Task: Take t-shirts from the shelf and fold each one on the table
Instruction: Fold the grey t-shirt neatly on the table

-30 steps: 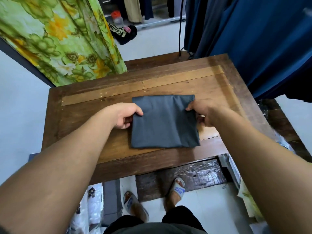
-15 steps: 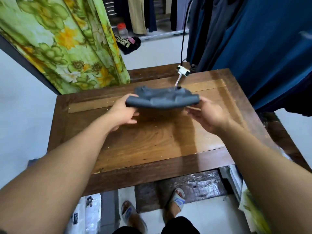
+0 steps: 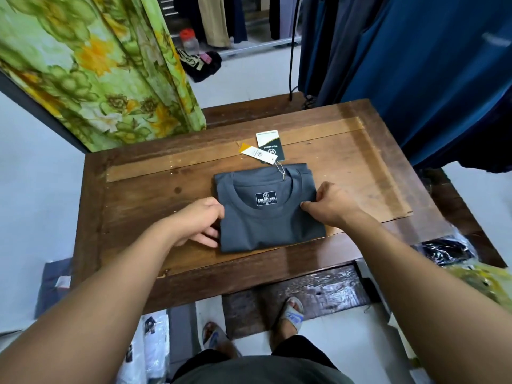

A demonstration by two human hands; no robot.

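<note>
A dark grey t-shirt [image 3: 267, 225] lies folded into a neat rectangle on the wooden table [image 3: 346, 173], collar and neck label facing up. Two paper hang tags [image 3: 263, 147] on a string lie on the wood just beyond the collar. My left hand [image 3: 201, 224] holds the shirt's left edge, its fingertips tucked under the fold. My right hand [image 3: 328, 207] grips the right edge, thumb on top of the cloth.
A green and yellow floral curtain [image 3: 97, 67] hangs at the table's far left. Blue garments [image 3: 415, 65] hang at the far right, over the table's corner. Bagged clothes [image 3: 446, 252] lie low on the right, more packets [image 3: 149, 350] on the floor by my feet.
The folded shirt was lifted off the table, turned over and laid back down. Its collar, label and hang tags now face up. Both hands stay at its side edges.
</note>
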